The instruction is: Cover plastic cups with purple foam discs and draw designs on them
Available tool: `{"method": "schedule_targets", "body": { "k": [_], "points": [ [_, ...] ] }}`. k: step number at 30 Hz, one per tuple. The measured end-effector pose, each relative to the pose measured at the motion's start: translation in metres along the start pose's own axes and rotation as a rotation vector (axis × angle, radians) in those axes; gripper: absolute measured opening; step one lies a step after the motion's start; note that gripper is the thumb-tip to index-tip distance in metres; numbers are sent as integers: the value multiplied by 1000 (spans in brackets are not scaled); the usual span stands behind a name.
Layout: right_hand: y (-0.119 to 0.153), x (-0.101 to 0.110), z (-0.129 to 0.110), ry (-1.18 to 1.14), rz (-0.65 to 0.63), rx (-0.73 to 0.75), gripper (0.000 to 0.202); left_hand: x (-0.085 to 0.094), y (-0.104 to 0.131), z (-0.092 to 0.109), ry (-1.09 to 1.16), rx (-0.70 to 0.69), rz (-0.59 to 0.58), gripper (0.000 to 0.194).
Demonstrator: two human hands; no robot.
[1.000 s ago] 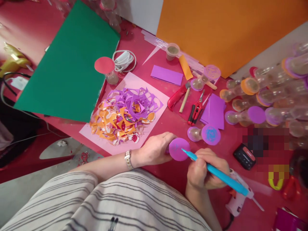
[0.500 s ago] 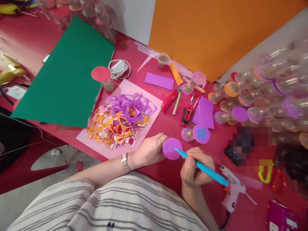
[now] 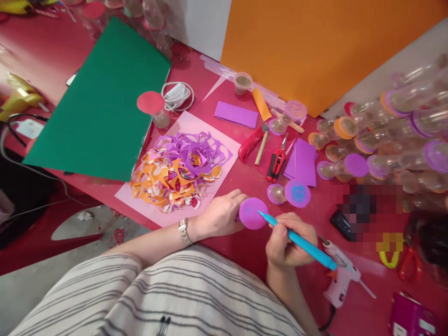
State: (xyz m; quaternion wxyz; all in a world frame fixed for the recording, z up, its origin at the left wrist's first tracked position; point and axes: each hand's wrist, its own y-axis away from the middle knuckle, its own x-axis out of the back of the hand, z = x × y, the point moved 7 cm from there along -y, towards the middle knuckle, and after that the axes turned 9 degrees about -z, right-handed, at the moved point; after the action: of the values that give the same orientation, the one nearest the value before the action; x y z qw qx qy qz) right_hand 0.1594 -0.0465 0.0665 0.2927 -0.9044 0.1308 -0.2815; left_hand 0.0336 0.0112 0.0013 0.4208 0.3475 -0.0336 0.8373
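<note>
My left hand (image 3: 220,214) is closed round an object topped by a purple disc (image 3: 254,213); its lower part is hidden behind the fingers. Faint blue marks show on the disc. In my right hand (image 3: 290,240) is a blue pen (image 3: 308,247), its tip at the disc's right part. Just beyond stands a small clear container whose purple disc (image 3: 297,193) bears a blue scribble. A pile of purple and orange paper scraps (image 3: 182,170) lies on a pink sheet (image 3: 157,217), left of my left hand.
A glue gun (image 3: 341,275) lies right of my right hand. Pliers (image 3: 276,163), a hammer (image 3: 262,147) and purple paper (image 3: 301,161) lie beyond. A green board (image 3: 101,102) is at left, an orange board (image 3: 315,51) at the back, and several clear containers (image 3: 378,140) at right.
The whole view has shifted, so things appear slightly farther right. The pen tip has moved from the disc's middle toward its right part. Both hands keep their holds.
</note>
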Motion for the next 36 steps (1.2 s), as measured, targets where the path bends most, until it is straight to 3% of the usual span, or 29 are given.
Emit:
{"method": "schedule_targets", "body": {
  "k": [25,36],
  "points": [
    [-2,-8,-4,-46,-82,57,4,-2,-1,1,-33,6,-25,25],
    [-4,-1,2,60,9,-2,5,-4,-2,0,-51,-15,-9,21]
  ]
}}
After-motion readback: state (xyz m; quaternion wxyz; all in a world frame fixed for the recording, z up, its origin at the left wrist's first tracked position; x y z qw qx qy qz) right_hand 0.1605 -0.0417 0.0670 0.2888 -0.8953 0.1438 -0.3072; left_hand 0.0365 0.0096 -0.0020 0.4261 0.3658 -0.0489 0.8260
